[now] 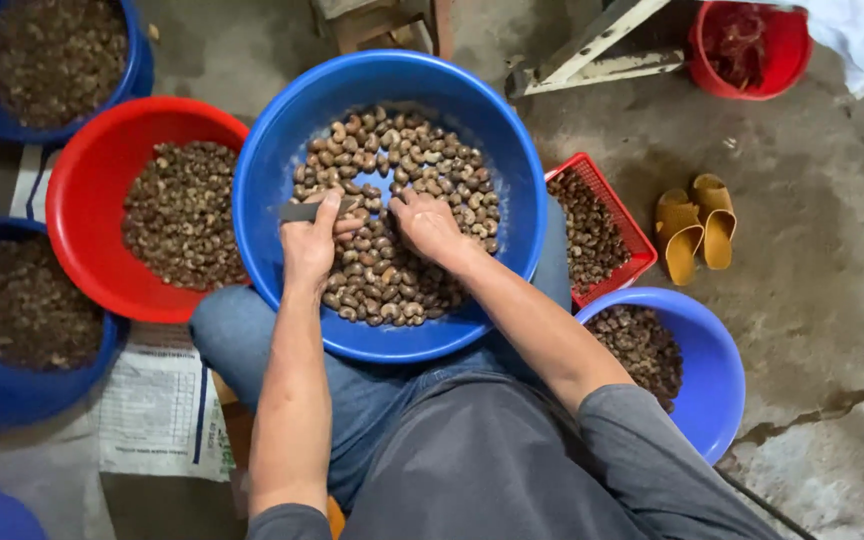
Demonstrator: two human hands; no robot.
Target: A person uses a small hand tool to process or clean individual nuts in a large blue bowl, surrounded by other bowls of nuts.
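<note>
red basin (82,190) | red basket (632,235) | 2 yellow sandals (697,225) | red bucket (787,60)

1. Middle basin (282,150): bright blue, filled with brown and tan mottled nuts (402,240).
2. Left basin (82,170): glossy red.
3. Small crate (627,235): red mesh.
4. Sandals (697,225): mustard yellow.
5. Floor (822,300): grey, stained and cracked.
6. Tool (302,211) in the left hand (309,245): dull grey.
7. Trousers (242,340): faded blue denim.

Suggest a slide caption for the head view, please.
Left hand holds a small blade, right hand among nuts in a blue basin.
</note>
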